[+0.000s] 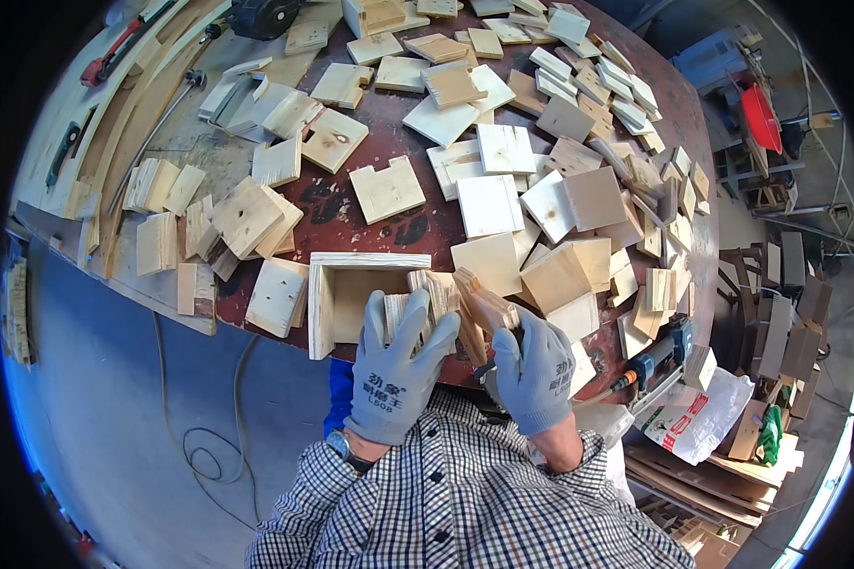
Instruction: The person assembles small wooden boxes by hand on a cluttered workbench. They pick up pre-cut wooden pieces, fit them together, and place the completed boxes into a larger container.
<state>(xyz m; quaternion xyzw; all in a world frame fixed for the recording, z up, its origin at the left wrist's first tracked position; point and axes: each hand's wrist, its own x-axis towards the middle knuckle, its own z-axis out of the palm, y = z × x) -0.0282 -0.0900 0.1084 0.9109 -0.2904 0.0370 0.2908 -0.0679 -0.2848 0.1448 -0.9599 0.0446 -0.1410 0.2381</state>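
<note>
Both of my hands wear grey work gloves. My left hand point(396, 365) is closed around a small bunch of plywood pieces point(437, 290), their layered edges facing up. That bunch sits at the right end of a shallow open-fronted plywood box point(319, 308) at the table's near edge. Just to the right, my right hand point(533, 370) grips a wooden block point(487, 302) that tilts toward the bunch. Whether block and bunch touch, I cannot tell. Some of the fingertips are hidden behind the wood. Beyond the box lies a notched wooden board point(386, 190).
Loose plywood squares point(489, 204) lie heaped across the dark red table point(403, 232). A corded power tool point(659, 358) rests at the right edge, near a white plastic bag point(697, 412). Long wooden strips and a red-handled tool point(104, 66) lie far left. A cable point(242, 436) loops on the floor.
</note>
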